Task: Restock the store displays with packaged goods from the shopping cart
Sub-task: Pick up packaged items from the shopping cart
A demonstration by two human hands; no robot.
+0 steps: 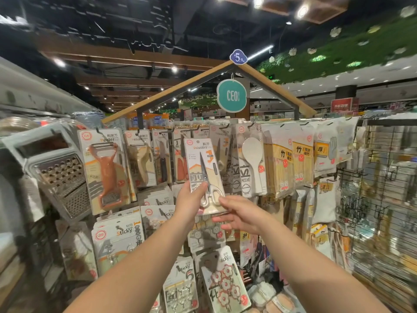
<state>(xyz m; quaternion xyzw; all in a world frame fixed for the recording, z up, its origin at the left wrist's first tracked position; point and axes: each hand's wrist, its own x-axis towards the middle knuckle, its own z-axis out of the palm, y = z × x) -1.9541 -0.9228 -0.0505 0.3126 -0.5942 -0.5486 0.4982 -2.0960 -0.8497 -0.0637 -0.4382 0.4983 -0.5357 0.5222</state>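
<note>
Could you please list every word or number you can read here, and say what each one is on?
"Scissors": scissors pack held by left hand.
"CEO": teal hanging sign.
"5.9": blue roof tag.
"Sticky": hook pack.
"PEELER": orange peeler pack.
Smaller print and the Chinese characters are too blurred to read.

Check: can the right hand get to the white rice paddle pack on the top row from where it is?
Probably yes. The right hand is open, touching only the lower edge of the scissors pack that the left hand grips. The rice paddle pack hangs just up and right, front of its hook, nothing between.
</note>
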